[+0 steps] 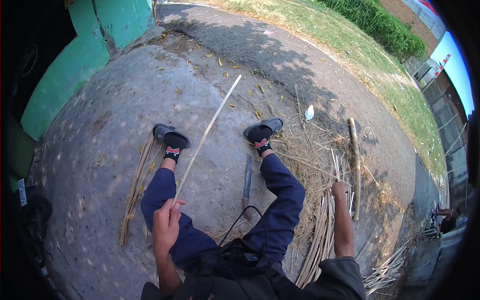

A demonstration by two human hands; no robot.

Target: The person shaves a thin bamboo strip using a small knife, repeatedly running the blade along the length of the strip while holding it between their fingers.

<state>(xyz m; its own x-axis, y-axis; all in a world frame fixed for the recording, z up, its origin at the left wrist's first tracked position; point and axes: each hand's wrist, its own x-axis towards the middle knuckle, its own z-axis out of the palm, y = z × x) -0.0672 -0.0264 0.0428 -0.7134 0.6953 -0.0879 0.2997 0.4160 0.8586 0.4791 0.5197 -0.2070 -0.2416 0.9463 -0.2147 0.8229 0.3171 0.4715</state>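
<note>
A long, pale bamboo strip rises from my left hand, which pinches its lower end above my left thigh. The strip slants up and to the right, its far tip past my shoes. My right hand is a closed fist over a pile of split bamboo strips on my right. Strip ends stick out beyond the fist, but what its fingers hold is hidden. Between my legs lies a long-bladed knife, dark blade pointing away and handle toward me.
Longer strips lie beside my left leg. A bamboo pole rests beyond the right pile, amid straw-like shavings. More strips lie at lower right. A green wall stands at left; a person is far right.
</note>
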